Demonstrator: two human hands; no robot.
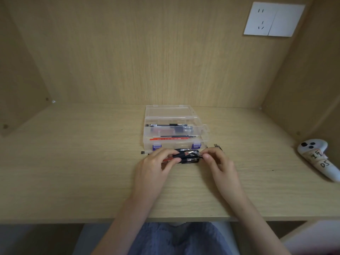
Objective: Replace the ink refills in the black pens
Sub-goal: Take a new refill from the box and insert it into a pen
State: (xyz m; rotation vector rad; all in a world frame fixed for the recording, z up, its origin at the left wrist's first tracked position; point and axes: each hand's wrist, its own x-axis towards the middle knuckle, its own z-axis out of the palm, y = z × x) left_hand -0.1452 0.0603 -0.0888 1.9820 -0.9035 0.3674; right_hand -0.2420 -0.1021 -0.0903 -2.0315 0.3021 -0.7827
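in the middle of the frame, the left hand [156, 164] curls its fingers round a black pen [184, 154]. a red refill [167, 159] pokes out by the fingers. the right hand [219, 162] pinches the pen's right end. just above them on the desk [73, 172] sits an open clear box [176, 144] with more pens inside. a white controller [320, 159] lies at the right edge.
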